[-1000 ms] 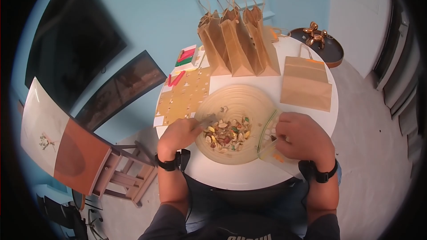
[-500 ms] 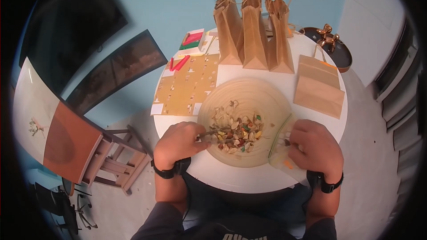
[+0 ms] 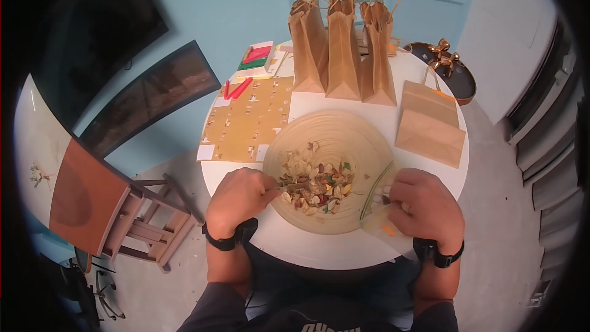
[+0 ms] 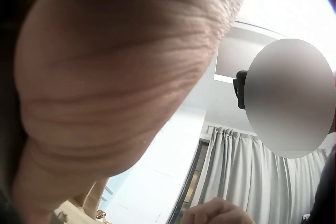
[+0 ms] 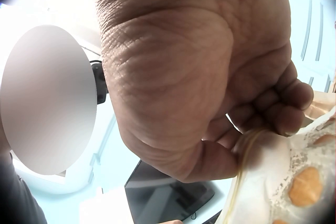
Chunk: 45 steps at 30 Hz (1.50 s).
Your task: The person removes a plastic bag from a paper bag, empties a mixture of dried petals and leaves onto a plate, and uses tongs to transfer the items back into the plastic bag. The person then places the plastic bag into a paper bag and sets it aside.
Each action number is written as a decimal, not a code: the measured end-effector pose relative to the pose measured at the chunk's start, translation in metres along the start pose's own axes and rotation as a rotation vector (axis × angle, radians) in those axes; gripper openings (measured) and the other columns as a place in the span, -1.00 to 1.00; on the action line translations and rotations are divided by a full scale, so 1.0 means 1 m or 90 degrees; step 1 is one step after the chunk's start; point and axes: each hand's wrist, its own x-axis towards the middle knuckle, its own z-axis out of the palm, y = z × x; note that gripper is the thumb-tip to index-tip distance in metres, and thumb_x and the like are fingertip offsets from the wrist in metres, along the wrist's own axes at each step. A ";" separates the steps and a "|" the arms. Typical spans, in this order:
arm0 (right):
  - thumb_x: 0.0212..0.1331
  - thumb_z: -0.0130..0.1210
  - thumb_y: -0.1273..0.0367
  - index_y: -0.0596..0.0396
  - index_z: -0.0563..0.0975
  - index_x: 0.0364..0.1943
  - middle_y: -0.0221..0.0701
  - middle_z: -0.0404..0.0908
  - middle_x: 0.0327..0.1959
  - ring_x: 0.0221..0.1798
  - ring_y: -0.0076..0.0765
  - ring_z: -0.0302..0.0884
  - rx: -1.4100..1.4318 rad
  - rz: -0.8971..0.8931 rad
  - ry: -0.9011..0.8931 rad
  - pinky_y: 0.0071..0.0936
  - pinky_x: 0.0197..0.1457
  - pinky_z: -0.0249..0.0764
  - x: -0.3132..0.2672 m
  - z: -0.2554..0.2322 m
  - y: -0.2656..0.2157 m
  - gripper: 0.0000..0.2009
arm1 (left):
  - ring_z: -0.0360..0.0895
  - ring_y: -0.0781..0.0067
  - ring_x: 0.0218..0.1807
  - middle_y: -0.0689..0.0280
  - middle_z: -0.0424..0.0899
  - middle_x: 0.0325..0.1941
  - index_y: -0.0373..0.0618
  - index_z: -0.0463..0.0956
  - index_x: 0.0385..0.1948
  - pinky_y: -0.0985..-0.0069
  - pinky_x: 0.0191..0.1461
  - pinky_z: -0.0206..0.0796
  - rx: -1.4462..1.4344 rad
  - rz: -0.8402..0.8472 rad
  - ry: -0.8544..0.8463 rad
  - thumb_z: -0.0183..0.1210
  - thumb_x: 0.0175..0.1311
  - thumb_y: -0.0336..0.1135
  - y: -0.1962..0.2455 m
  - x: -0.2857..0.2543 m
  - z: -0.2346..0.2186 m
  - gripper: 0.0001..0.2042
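Note:
A wide, pale beige round dish (image 3: pixel 375 141) sits on the white table, with a heap of dried petals and leaves (image 3: pixel 319 185) in brown, yellow, red and green. At the dish's left side, my left hand (image 3: pixel 239 195) pinches a slim, tong-like tool (image 3: pixel 296 186) whose tip reaches into the petals. My right hand (image 3: pixel 428 204) grips a clear zip bag (image 3: pixel 376 216) with a green closure strip, overlapping the dish's right rim. Thumb and fingers meet on the bag (image 5: pixel 262 182) in the right wrist view, where orange pieces show. The left wrist view shows mostly palm; the tool is hidden there.
Three upright brown paper bags (image 3: pixel 344 55) stand behind the dish. Another paper bag (image 3: pixel 430 124) lies flat at right. A patterned sheet (image 3: pixel 243 126), pink strips (image 3: pixel 238 88) and a box of coloured paper (image 3: pixel 255 58) are at left. A wooden stool (image 3: pixel 150 227) stands beside the table.
The tool in my left hand moved in over the petals, then drew slightly lower and left among them. My right hand keeps its hold on the zip bag. The head view shifted.

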 end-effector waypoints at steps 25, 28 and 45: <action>0.02 0.28 0.47 0.19 0.58 -0.52 -0.19 0.52 -0.42 -0.29 0.13 0.56 -0.014 -0.022 0.020 0.06 -0.21 0.54 -0.013 -0.003 0.000 -0.89 | 0.79 -0.13 -0.22 0.01 0.83 -0.22 -0.17 0.85 -0.03 0.11 -0.12 0.60 -0.107 0.075 0.097 0.58 0.29 -0.17 0.047 -0.003 -0.007 -0.67; 0.01 0.28 0.47 0.18 0.59 -0.52 -0.20 0.52 -0.43 -0.30 0.10 0.56 -0.019 -0.029 0.019 0.05 -0.22 0.54 -0.014 -0.001 -0.002 -0.91 | 0.79 -0.19 -0.17 -0.03 0.83 -0.25 -0.17 0.86 -0.11 0.01 -0.07 0.60 -0.049 -0.015 0.067 0.54 0.30 -0.13 0.024 -0.015 -0.017 -0.69; -0.04 0.27 0.48 0.20 0.60 -0.51 -0.21 0.52 -0.43 -0.27 0.07 0.59 -0.012 -0.030 0.000 -0.01 -0.15 0.61 -0.008 0.005 -0.005 -0.92 | 0.83 -0.14 -0.10 0.03 0.86 -0.31 -0.21 0.85 -0.15 0.03 0.02 0.63 0.048 -0.037 -0.047 0.52 0.30 -0.08 0.018 -0.032 -0.004 -0.66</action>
